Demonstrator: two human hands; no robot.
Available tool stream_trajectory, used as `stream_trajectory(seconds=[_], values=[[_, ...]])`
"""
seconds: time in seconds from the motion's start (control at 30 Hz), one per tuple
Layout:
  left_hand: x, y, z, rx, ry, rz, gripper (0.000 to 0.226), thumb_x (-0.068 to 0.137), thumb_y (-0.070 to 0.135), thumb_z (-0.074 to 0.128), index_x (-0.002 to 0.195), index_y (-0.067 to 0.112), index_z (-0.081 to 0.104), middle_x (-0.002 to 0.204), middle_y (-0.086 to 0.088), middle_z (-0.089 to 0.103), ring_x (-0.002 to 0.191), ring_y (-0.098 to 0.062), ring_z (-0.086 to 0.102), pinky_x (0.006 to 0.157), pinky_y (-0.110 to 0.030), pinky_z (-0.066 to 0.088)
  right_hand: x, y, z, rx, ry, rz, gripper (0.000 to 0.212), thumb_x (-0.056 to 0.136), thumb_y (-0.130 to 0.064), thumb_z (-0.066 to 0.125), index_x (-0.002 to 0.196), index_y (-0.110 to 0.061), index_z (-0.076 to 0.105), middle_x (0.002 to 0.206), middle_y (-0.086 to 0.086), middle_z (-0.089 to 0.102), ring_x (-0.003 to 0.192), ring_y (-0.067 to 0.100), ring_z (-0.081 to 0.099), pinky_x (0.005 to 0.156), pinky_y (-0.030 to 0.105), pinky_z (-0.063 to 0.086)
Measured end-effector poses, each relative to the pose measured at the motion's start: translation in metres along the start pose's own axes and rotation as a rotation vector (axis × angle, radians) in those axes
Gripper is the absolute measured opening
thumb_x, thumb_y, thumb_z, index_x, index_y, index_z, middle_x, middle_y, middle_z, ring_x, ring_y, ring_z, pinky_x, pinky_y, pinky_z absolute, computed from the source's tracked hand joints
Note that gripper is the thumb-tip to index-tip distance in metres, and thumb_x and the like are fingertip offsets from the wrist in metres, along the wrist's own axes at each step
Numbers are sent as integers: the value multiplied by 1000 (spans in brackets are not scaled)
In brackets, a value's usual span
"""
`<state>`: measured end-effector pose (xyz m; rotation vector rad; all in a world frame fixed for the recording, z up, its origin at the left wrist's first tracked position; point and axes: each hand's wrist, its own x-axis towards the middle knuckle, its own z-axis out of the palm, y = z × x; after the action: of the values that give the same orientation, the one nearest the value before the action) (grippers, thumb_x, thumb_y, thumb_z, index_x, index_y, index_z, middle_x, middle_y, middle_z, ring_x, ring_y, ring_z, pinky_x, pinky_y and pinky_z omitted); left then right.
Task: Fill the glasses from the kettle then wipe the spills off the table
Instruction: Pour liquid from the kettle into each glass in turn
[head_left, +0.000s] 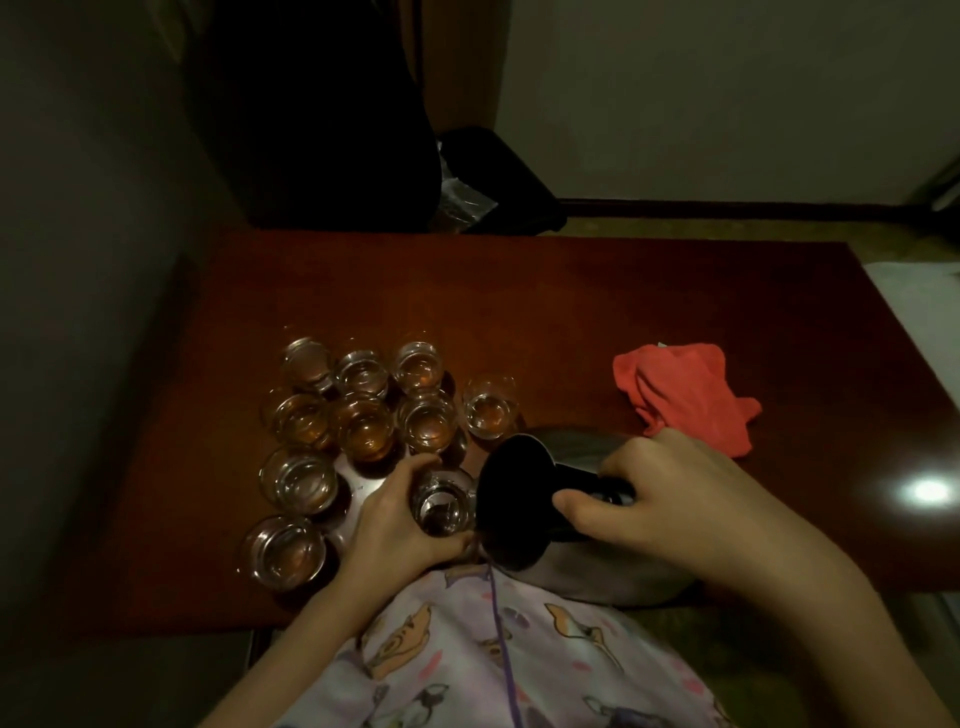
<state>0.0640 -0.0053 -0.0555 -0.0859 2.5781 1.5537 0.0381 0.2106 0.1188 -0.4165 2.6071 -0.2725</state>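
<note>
A steel kettle (576, 571) with a black lid is tipped to the left over the table's near edge. My right hand (670, 499) grips its black handle. My left hand (395, 514) is wrapped around a small clear glass (441, 506) that stands right by the kettle's lid and spout. Several more small glasses (363, 415) are clustered on the left half of the table, most holding amber liquid. A wet patch (358, 493) shines on the wood between the glasses, just left of my left hand.
A crumpled red cloth (685, 395) lies on the dark red wooden table (571, 312), right of the glasses and beyond my right hand. A bright light reflection (930, 491) marks the table's right edge. A dark bag and bin stand on the floor behind the table.
</note>
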Motion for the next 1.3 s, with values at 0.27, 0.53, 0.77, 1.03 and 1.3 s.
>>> stream_trajectory(seconds=[0.27, 0.53, 0.77, 1.03, 1.3], values=[[-3, 5, 3, -21, -4, 71, 77, 46, 51, 78, 115, 33, 49, 106, 22, 58, 101, 10, 54, 79, -3, 40, -3, -6, -8, -125, -14, -8, 54, 75, -65, 41, 53, -15, 39, 54, 2, 35, 46, 15, 33, 46, 31, 21], [-4, 5, 4, -16, 20, 71, 79, 43, 50, 79, 114, 29, 52, 104, 20, 59, 99, 10, 55, 77, -2, 40, -3, -6, -11, -112, -34, -4, 55, 71, -67, 38, 53, -15, 40, 53, 2, 36, 47, 17, 34, 49, 32, 23], [-7, 7, 3, -24, 11, 65, 82, 43, 52, 80, 116, 25, 54, 105, 19, 60, 98, 7, 57, 78, -4, 42, -3, -11, -11, -122, -39, 12, 54, 72, -66, 41, 53, -15, 40, 53, 2, 35, 46, 16, 32, 46, 31, 21], [-7, 6, 3, -53, 14, 48, 83, 41, 52, 81, 115, 25, 54, 103, 17, 62, 96, 7, 58, 76, -5, 43, -7, -16, -13, -134, -46, 14, 55, 73, -65, 42, 54, -14, 41, 53, 2, 36, 45, 17, 34, 48, 32, 24], [-8, 3, 2, -65, 3, 42, 85, 42, 50, 82, 117, 22, 54, 105, 16, 63, 97, 7, 59, 77, -5, 44, -7, -18, -13, -119, -68, 12, 55, 71, -67, 40, 56, -14, 44, 53, 1, 35, 45, 17, 33, 48, 33, 25]])
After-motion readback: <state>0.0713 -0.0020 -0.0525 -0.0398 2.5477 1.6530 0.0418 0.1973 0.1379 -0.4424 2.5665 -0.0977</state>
